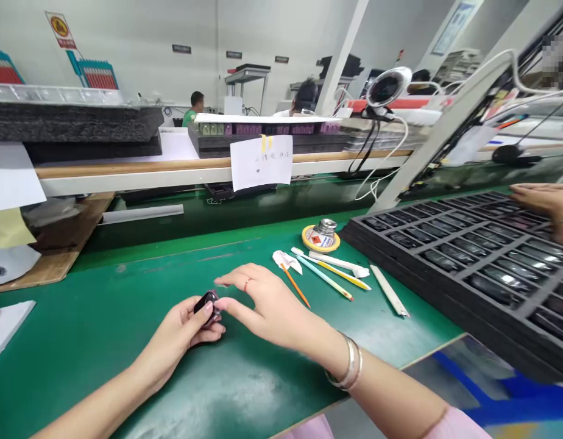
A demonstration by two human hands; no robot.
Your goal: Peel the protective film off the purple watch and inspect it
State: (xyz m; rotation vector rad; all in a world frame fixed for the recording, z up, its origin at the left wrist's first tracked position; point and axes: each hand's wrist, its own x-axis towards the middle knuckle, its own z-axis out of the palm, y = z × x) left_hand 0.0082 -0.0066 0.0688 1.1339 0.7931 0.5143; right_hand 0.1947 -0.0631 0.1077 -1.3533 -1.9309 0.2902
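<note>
My left hand (pixel 178 335) is closed around a small, glossy dark case (pixel 205 301), with the thumb on top and the fingers underneath. What kind of case it is cannot be made out. My right hand (pixel 275 305) reaches in from the right with thumb and fingers apart; its thumb tip is at the case's right side. Just beyond that hand lie an orange stick (pixel 295 285) on a crumpled white tissue (pixel 288 262), a light blue toothbrush (pixel 325 277) and a yellow stick (pixel 345 275).
A metal-topped container (pixel 326 227) sits in a yellow dish (pixel 335 243). A white strip (pixel 389 291) lies near the black foam tray (pixel 439 247) of glossy dark pieces. Another person's hand (pixel 544 201) is over that tray. A shelf edge (pixel 172 174) crosses behind the green table (pixel 126 305).
</note>
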